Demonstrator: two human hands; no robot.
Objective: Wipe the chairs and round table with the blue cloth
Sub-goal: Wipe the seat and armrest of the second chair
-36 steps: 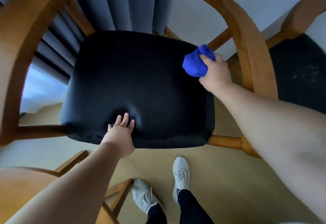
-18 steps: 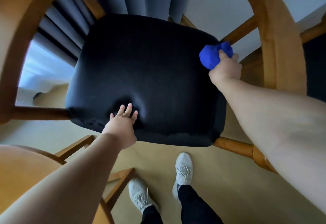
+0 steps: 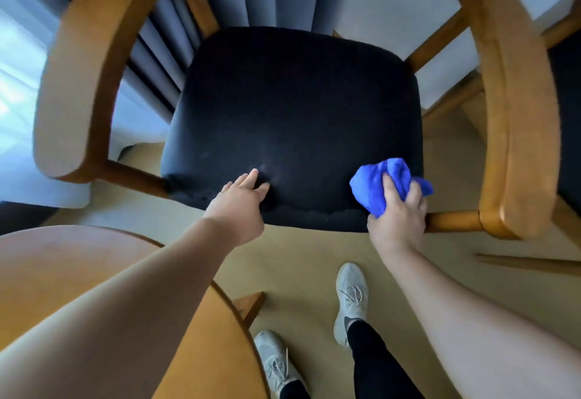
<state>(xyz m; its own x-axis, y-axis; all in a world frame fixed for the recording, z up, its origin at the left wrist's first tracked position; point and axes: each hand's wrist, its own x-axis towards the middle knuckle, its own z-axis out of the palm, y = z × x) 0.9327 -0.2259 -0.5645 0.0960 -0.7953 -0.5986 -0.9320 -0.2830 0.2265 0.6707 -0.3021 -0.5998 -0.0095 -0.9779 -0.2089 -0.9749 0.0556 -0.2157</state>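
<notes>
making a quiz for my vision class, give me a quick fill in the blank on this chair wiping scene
1. The right hand grips a bunched cloth coloured ____.
2. The left hand presses with straight fingers on the chair's seat, which is ____.
3. Seen from the camera, the cloth sits at the seat's near ____ corner.
4. The wooden round table shows at the lower ____ of the view.
Missing words: blue; black; right; left.

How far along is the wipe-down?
Done: unclear; the black seat shows no wipe marks. In hand: right hand grips the blue cloth at the seat's front-right corner; left hand rests on its front edge. Left, likely: the armrests, the second chair, the round table.
</notes>
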